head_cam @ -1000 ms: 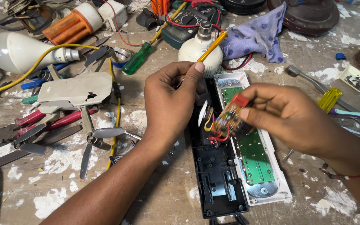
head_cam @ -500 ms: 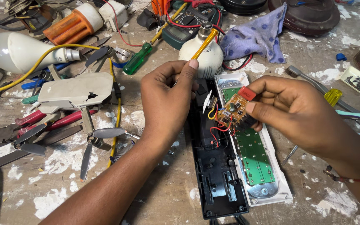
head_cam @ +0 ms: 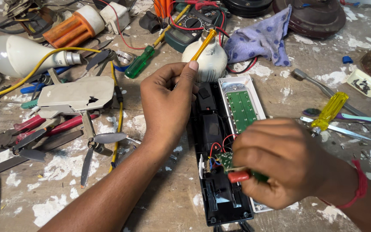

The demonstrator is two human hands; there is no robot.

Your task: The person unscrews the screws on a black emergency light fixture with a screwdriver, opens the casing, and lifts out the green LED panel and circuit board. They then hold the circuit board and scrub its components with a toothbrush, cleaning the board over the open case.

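Note:
My left hand [head_cam: 168, 103] grips a yellow-handled screwdriver [head_cam: 203, 44], its handle sticking up past my thumb toward the white bulb. My right hand [head_cam: 282, 161] holds a small green circuit board [head_cam: 226, 161] with a red component and red, blue and yellow wires running into the black housing [head_cam: 217, 172]. The housing lies open lengthwise on the bench. Beside it sits a white cover with a green LED board [head_cam: 242, 109]. The screwdriver's tip is hidden behind my left hand.
White bulb [head_cam: 211, 62] and purple cloth [head_cam: 260, 41] lie beyond the housing. A multimeter [head_cam: 185, 32], green screwdriver [head_cam: 140, 62], large bulb [head_cam: 16, 53], pliers [head_cam: 35, 129], small propeller [head_cam: 95, 146] and another yellow screwdriver [head_cam: 329, 111] crowd the paint-stained bench.
My right hand has brought the circuit board down and toward me, from above the green LED board to the lower part of the black housing. My left hand has stayed in place.

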